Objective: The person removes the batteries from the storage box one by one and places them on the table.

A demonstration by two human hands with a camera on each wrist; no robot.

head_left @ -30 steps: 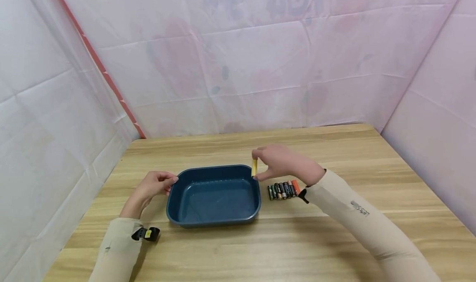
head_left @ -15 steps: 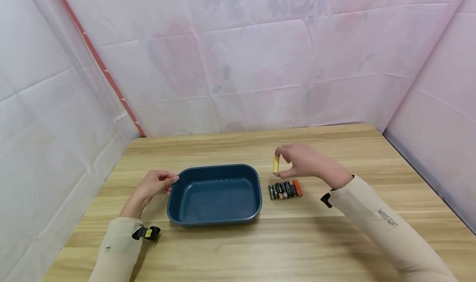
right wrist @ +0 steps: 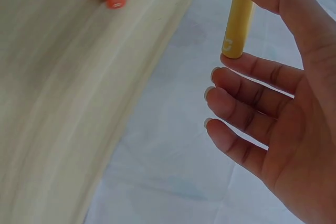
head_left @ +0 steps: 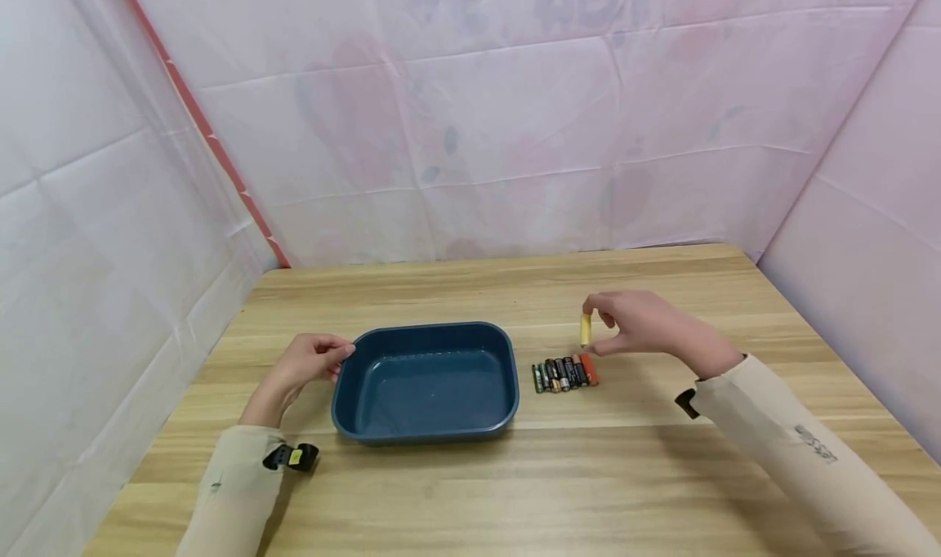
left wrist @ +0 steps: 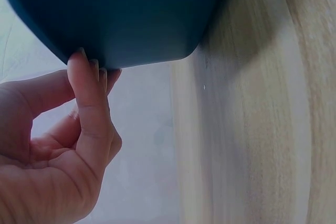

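A yellow battery [head_left: 585, 329] hangs above a row of batteries [head_left: 564, 374] in black, green and orange beside a dark blue tray [head_left: 425, 431] on a pale, wood-grained table [head_left: 515, 492].

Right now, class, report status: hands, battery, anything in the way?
Right hand pinches yellow battery end to end, above the battery row. Left hand fingertips touch blue tray rim. Nothing between battery and row.
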